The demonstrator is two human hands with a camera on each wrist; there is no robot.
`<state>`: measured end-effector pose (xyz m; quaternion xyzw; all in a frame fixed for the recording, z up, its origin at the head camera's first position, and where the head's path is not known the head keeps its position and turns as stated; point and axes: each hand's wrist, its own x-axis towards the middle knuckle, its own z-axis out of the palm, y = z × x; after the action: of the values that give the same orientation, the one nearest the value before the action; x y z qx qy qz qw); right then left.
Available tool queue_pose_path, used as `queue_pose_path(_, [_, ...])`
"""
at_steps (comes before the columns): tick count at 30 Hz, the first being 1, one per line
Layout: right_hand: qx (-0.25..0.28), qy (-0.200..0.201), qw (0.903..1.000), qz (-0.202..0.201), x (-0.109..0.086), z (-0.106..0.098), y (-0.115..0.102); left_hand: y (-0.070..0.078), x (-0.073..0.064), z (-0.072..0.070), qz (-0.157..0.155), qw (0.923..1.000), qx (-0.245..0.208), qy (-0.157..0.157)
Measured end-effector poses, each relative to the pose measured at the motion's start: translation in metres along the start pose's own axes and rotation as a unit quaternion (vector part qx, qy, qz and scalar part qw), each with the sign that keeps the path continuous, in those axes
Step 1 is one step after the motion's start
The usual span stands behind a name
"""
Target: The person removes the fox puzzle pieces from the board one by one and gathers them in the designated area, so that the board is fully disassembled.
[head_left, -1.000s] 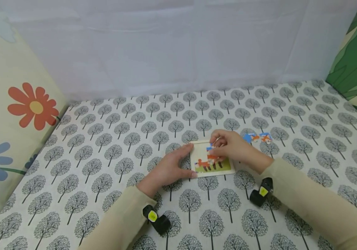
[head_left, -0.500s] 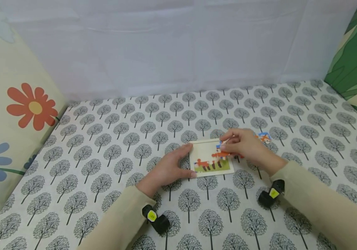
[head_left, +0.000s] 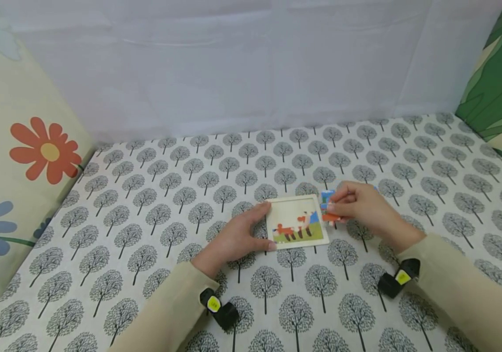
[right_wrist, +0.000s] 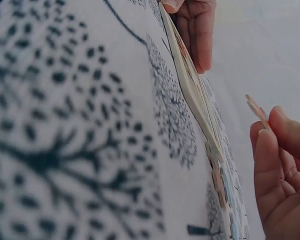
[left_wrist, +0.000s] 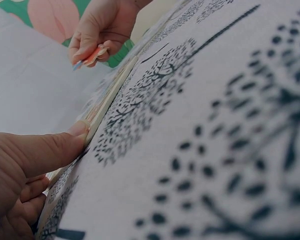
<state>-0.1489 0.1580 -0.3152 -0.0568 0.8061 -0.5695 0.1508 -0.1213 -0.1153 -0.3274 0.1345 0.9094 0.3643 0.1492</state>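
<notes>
My left hand [head_left: 235, 239] grips the left side of a small pale jigsaw puzzle tray [head_left: 323, 215], thumb at the near corner and a fingertip at the far corner. Orange fox figures on green fill the tray's lower part and right side; its upper left shows bare cream board. Just off the tray's right edge, my right hand [head_left: 365, 208] pinches a blue and orange jigsaw piece [head_left: 326, 199] between thumb and fingers. In the right wrist view this piece [right_wrist: 257, 111] is held edge-on, raised above the cloth. The left wrist view shows the left thumb [left_wrist: 55, 152] pressing the tray's edge.
Loose puzzle pieces [right_wrist: 223, 185] lie on the cloth beyond the tray's right end, mostly hidden behind my right hand in the head view. A tree-patterned cloth [head_left: 145, 274] covers the table. A white backdrop [head_left: 233, 68] stands behind, with flower-printed panels at both sides.
My right hand has drawn back from over the tray to the right, carrying the jigsaw piece clear of it. More of the tray's picture shows. My left hand stays on the tray.
</notes>
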Motion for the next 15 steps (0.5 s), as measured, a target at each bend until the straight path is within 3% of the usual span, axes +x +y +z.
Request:
queue_pose_path(9, [0.028,0.018,0.9993,0.014,-0.008,-0.014,0.008,0.001,-0.001,0.0,0.002,1.0,0.003,0.001])
queue_pose_path(15, [0.015,0.033,0.9991,0.025,-0.011,-0.022,0.013,0.001,-0.001,0.0,0.002,1.0,0.005,0.002])
